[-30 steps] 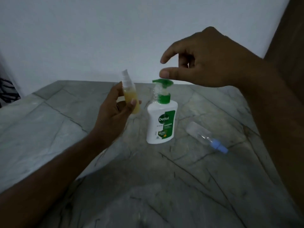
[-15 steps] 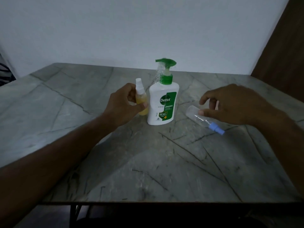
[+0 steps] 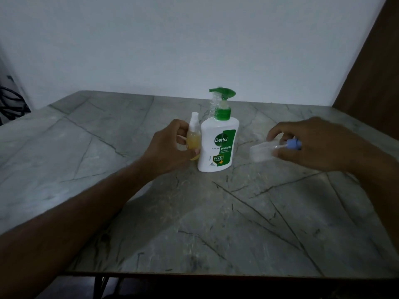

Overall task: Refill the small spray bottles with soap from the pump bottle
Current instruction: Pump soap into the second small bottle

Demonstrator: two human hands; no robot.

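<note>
So the pump bottle (image 3: 218, 143) stands upright about mid-counter, white body, green pump head, Dettol label facing the camera. There's some crinkly clear plastic wrapped around the pump neck.

The left hand (image 3: 170, 147) has its fingers and thumb curled round the yellow bottle (image 3: 192, 138), a small spray bottle with yellowish liquid inside and a white top. It's upright, right up against the left side of the pump bottle, maybe touching it. Hard to say if its base sits on the counter (image 3: 194, 223), since the thumb covers the bottom.

The right hand (image 3: 311, 145) is off to the right of the pump bottle, pinching the clear bottle (image 3: 261, 153) near its blue cap (image 3: 293, 145). That one lies roughly sideways, cap toward the palm, base pointing back at the pump bottle. It looks empty, though it's blurry. Can't tell if it's lifted off the counter or just resting on it.

The counter is grey marble-looking stone with dark veins, near edge visible at the bottom. A plain white wall (image 3: 194, 44) sits behind it, a brown wooden panel (image 3: 375, 72) at the right, and some dark cables (image 3: 10, 102) at the far left.
</note>
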